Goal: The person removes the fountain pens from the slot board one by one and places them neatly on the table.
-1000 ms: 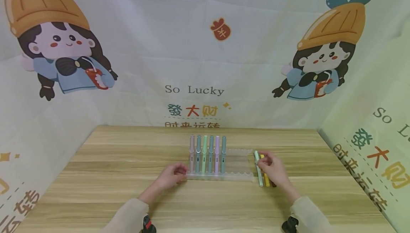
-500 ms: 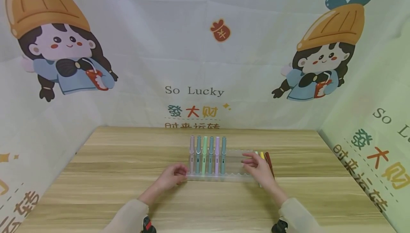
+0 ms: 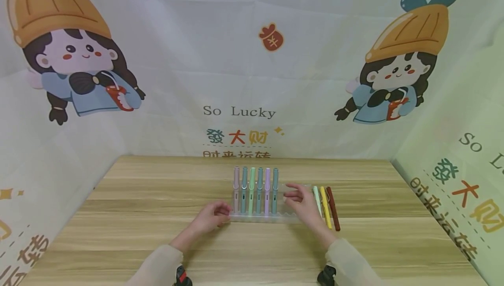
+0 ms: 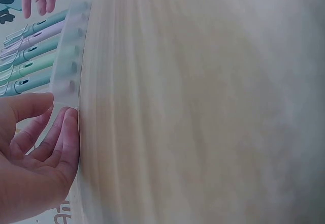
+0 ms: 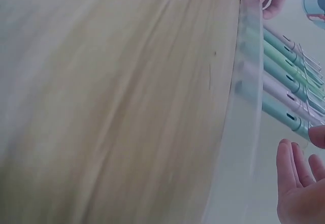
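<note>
A clear pen rack lies on the wooden table with several capped pens side by side in its left half. They are mauve, teal, green, lilac and, rightmost, teal. My left hand holds the rack's left end, thumb and fingertips at its corner in the left wrist view. Over the rack's right half, just right of the last teal pen, hovers my right hand. Its fingers are loosely bent and apart, with nothing seen between them in the right wrist view.
Right of the rack lie three loose pens: a mint pen, partly behind my right hand, a yellow pen and a dark red pen. A printed cloth hangs behind the table.
My right hand has left the loose pens and moved left over the rack, close to the last teal pen. The left hand stays at the rack's end.
</note>
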Tool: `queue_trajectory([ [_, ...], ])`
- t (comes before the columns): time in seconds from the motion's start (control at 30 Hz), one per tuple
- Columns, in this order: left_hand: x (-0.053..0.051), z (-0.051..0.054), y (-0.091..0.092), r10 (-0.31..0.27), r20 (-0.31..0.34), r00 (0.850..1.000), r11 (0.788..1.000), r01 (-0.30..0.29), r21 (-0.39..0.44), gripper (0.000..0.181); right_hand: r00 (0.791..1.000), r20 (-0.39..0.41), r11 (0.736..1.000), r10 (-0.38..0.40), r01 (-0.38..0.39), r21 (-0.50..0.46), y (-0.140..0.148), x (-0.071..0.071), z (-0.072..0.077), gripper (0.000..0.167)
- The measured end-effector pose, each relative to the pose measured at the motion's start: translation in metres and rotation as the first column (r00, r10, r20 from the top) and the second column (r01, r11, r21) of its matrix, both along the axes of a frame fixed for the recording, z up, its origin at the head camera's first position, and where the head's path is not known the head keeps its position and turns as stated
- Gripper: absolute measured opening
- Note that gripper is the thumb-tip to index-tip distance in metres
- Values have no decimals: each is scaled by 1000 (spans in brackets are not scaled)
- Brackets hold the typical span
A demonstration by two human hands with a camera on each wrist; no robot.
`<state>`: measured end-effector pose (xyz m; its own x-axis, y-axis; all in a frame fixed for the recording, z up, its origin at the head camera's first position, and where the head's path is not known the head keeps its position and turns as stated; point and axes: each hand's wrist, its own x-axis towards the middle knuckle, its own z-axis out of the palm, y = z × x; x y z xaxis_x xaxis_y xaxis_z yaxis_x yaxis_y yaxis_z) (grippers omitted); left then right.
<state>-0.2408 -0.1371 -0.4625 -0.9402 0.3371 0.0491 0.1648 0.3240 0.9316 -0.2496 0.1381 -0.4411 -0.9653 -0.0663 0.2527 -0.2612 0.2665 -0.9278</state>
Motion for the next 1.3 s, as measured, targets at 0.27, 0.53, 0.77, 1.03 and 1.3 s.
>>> queue_trajectory([
  [0.27,-1,0,0,-7,5,1000,1000,7,9,19,1000,-2,999,-16,17,36,-10,-4,-4,41],
  [0.53,0,2,1,3,10,1000,1000,-3,10,19,1000,-27,999,9,-8,32,-17,-9,-6,44],
  [0.77,0,2,1,6,13,1000,1000,-6,11,19,999,-39,998,-16,19,55,-23,-13,-7,46],
  [1.03,-1,2,1,8,16,1000,1000,-8,7,18,999,-41,997,-26,29,69,-25,-14,-7,46],
  [1.3,0,1,0,-1,15,1000,1000,1,13,19,999,-19,998,-40,41,57,-26,-12,-5,46],
])
